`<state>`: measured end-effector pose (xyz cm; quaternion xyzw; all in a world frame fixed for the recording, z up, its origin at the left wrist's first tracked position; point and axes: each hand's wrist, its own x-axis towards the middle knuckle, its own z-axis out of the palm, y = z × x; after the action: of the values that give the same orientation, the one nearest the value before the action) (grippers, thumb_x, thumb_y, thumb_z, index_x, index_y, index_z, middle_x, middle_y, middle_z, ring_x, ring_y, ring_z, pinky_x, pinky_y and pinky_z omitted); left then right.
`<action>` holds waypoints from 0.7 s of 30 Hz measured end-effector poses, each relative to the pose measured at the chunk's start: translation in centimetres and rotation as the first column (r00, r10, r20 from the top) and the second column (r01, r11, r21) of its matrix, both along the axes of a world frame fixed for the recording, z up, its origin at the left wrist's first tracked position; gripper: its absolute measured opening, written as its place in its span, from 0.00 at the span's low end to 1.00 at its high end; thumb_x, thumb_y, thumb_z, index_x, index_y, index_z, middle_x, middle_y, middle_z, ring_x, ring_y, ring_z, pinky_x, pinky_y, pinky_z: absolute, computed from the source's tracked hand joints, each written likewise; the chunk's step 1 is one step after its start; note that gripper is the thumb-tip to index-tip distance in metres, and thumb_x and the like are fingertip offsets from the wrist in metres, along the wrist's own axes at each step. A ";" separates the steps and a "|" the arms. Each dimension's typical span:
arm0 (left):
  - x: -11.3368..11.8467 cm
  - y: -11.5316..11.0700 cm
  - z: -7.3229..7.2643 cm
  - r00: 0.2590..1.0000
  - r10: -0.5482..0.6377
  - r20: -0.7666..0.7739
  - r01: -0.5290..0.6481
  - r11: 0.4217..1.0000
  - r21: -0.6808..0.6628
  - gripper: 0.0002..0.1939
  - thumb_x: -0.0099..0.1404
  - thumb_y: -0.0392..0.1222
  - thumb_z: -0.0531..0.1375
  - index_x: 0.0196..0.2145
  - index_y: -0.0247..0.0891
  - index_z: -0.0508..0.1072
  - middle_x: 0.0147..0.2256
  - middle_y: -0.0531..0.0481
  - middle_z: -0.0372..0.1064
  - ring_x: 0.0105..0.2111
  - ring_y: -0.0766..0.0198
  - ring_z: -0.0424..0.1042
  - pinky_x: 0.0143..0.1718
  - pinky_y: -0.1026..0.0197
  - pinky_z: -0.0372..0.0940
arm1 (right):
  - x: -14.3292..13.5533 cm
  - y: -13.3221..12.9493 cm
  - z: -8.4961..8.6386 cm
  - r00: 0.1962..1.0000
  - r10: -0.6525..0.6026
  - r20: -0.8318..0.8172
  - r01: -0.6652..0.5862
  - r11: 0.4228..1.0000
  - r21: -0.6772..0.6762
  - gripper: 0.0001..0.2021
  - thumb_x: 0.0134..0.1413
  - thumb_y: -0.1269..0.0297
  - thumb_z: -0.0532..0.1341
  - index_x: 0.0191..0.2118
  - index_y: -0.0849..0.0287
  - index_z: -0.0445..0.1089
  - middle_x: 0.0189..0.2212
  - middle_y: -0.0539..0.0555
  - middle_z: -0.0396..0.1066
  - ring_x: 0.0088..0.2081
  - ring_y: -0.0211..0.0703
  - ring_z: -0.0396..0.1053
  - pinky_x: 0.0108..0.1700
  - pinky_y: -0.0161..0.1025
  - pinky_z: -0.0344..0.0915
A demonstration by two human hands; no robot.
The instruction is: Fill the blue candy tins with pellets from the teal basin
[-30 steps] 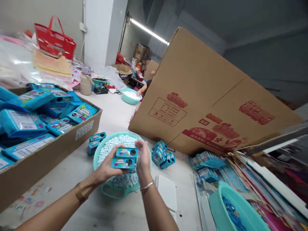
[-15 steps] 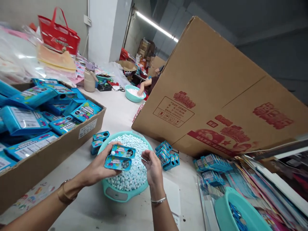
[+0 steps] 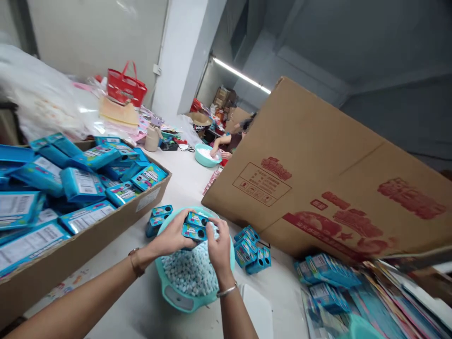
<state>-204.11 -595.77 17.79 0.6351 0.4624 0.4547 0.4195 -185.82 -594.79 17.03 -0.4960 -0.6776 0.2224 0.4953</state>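
My left hand (image 3: 175,234) grips two small blue candy boxes (image 3: 195,232) side by side, tops up, each with a dark round hole at its right end. My right hand (image 3: 219,247) is at that right end, thumb and fingers curled close to the holes; what they hold, if anything, is unclear. Both hands are over a turquoise basin (image 3: 178,301) heaped with small pale blue and white candies (image 3: 192,273). More blue boxes (image 3: 158,219) stand left of the basin, and a group of similar boxes (image 3: 250,249) stands to its right.
At the left, a cardboard carton (image 3: 141,209) is piled with blue boxes. A large tilted carton (image 3: 318,188) rises at the right. Stacked boxes (image 3: 326,270) and printed sheets (image 3: 374,301) lie at lower right. Farther back, another person's arm (image 3: 221,141) reaches into a basin (image 3: 205,162).
My right hand has moved up and left from beside the boxes to their right end, its fingers curling in. My left hand still holds both boxes. The whole view has shifted.
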 end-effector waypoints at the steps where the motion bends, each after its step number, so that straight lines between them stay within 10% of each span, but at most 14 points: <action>1: -0.8 -0.7 0.4 0.997 0.022 0.067 -0.019 0.999 -0.045 0.41 0.47 0.36 0.70 0.58 0.37 0.61 0.52 0.42 0.70 0.51 0.48 0.72 0.56 0.46 0.66 | 0.4 0.4 -0.2 0.999 -0.017 -0.038 0.015 0.999 -0.043 0.16 0.65 0.53 0.57 0.47 0.60 0.74 0.47 0.60 0.73 0.50 0.51 0.71 0.54 0.49 0.66; 6: -5.8 -5.9 0.0 0.916 0.250 0.313 -0.227 0.968 -0.106 0.43 0.48 0.39 0.72 0.59 0.41 0.59 0.53 0.42 0.71 0.50 0.50 0.74 0.54 0.49 0.69 | -0.4 2.8 0.4 0.996 0.034 -0.079 -0.044 0.992 -0.120 0.21 0.64 0.48 0.57 0.49 0.62 0.72 0.46 0.61 0.76 0.48 0.51 0.73 0.52 0.46 0.68; 12: -9.6 -8.8 -7.9 0.720 0.655 0.227 -0.650 0.752 -0.110 0.35 0.48 0.41 0.68 0.54 0.41 0.63 0.51 0.40 0.72 0.51 0.44 0.74 0.58 0.39 0.66 | -11.0 6.8 4.3 0.912 0.316 0.261 -0.339 0.940 0.049 0.22 0.64 0.55 0.59 0.58 0.62 0.68 0.50 0.63 0.74 0.51 0.50 0.72 0.55 0.47 0.67; 16: -10.9 -7.0 -12.6 0.749 0.617 0.240 -0.616 0.783 -0.089 0.36 0.44 0.36 0.65 0.53 0.39 0.65 0.53 0.36 0.73 0.53 0.43 0.73 0.60 0.39 0.64 | -18.8 10.8 7.0 0.756 0.310 0.576 -0.413 0.909 0.052 0.32 0.61 0.60 0.62 0.69 0.60 0.58 0.59 0.65 0.66 0.60 0.57 0.65 0.61 0.52 0.63; 21: -12.9 -4.8 -12.4 0.876 0.408 0.258 -0.389 0.913 -0.121 0.40 0.45 0.37 0.67 0.58 0.37 0.67 0.55 0.36 0.74 0.54 0.42 0.74 0.57 0.45 0.68 | -25.6 14.6 9.3 0.421 0.291 0.859 -0.407 0.907 -0.108 0.40 0.59 0.47 0.63 0.73 0.44 0.49 0.62 0.66 0.60 0.57 0.66 0.68 0.55 0.59 0.67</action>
<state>-217.00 -600.62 5.35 0.4421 0.5343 0.6004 0.3983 -211.37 -580.19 26.33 -0.3580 -0.9316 0.0041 0.0630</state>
